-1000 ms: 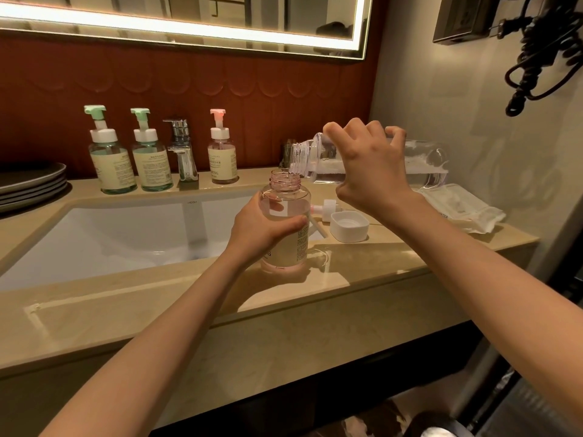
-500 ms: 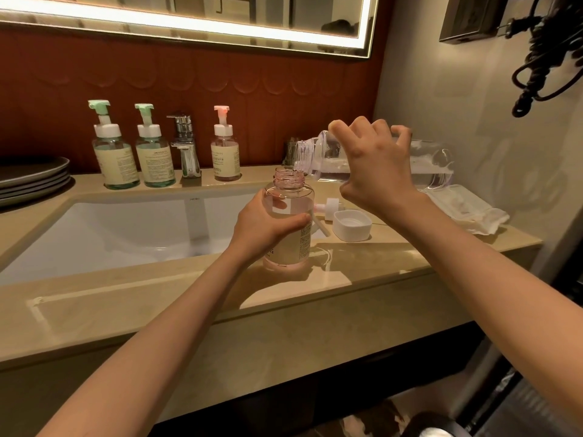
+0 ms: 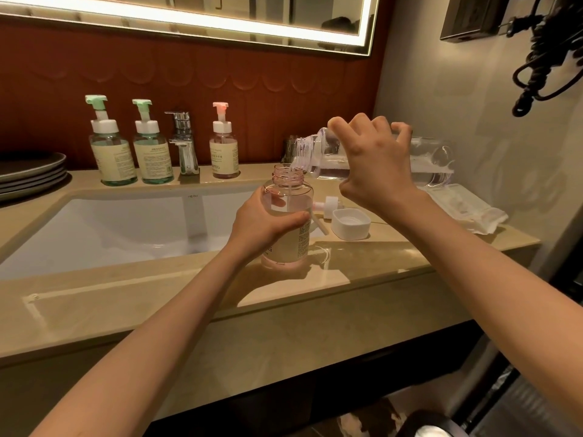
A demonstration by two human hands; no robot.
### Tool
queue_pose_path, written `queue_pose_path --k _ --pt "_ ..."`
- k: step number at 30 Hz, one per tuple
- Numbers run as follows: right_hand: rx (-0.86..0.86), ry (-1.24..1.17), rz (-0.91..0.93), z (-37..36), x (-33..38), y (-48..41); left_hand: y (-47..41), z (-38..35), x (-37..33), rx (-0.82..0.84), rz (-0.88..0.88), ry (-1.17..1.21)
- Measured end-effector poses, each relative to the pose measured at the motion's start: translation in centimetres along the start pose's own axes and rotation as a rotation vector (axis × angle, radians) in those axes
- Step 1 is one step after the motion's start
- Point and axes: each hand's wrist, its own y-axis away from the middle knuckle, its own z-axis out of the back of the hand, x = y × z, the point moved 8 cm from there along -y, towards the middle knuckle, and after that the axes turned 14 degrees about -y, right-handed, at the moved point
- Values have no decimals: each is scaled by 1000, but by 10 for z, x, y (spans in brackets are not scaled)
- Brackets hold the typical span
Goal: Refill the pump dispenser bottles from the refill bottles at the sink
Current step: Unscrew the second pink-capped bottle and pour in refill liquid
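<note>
dispenser bottle in left grip: clear pinkish plastic, glossy, matt label. refill bottle in right grip: clear glossy plastic. cap below right grip: matt white plastic. worktop: polished beige stone look. tap beyond left grip: mirror chrome. basin: smooth white glaze.

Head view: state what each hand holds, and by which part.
Left hand grips the open dispenser bottle around its body; right hand grips the tilted refill bottle around its middle.
</note>
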Motion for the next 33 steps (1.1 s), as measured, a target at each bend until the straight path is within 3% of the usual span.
queue_pose_path --k 33 --pt "23 3 -16 3 2 2 -1 -1 1 -2 -6 5"
